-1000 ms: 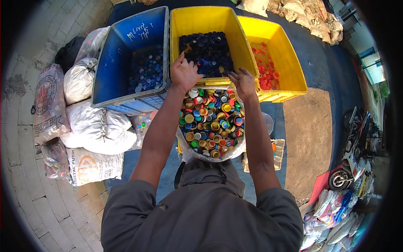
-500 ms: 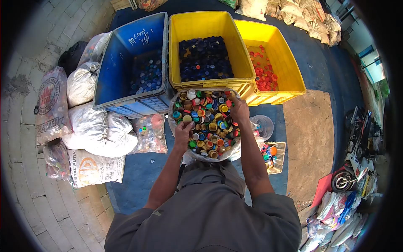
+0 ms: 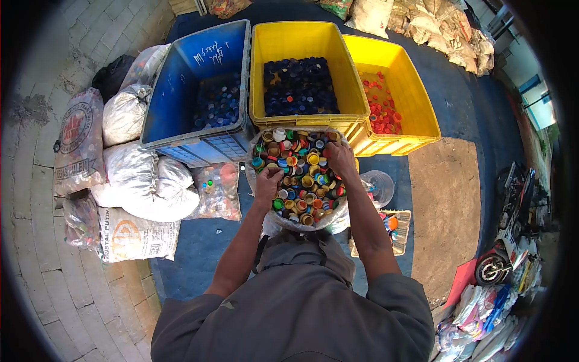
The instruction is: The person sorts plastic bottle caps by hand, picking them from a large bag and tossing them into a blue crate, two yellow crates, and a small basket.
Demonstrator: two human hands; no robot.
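Observation:
A round, plastic-lined container [image 3: 345, 212] full of mixed coloured bottle caps [image 3: 307, 181] stands in front of the person. My left hand [image 3: 268, 184] is over its left side, fingers curled together at the caps; what they hold, if anything, is hidden. Over the upper right of the caps, my right hand [image 3: 341, 160] has its fingers bent down among them, and its fingertips are hard to make out. Beyond the container are a blue crate [image 3: 196, 140] with blue caps, a yellow crate [image 3: 310, 120] with dark blue caps and another yellow crate [image 3: 416, 130] with red caps.
White sacks [image 3: 142, 187] and a clear bag of caps [image 3: 217, 192] lie at the left. To the right are a clear round tub [image 3: 379, 187], a small basket [image 3: 400, 239] of caps and a brown board [image 3: 443, 211]. A motorcycle [image 3: 500, 256] stands far right.
The view has shifted slightly. My left hand has lifted away from the pale yellowish cap it was at, and my right hand has moved from the container's rim inward over the caps.

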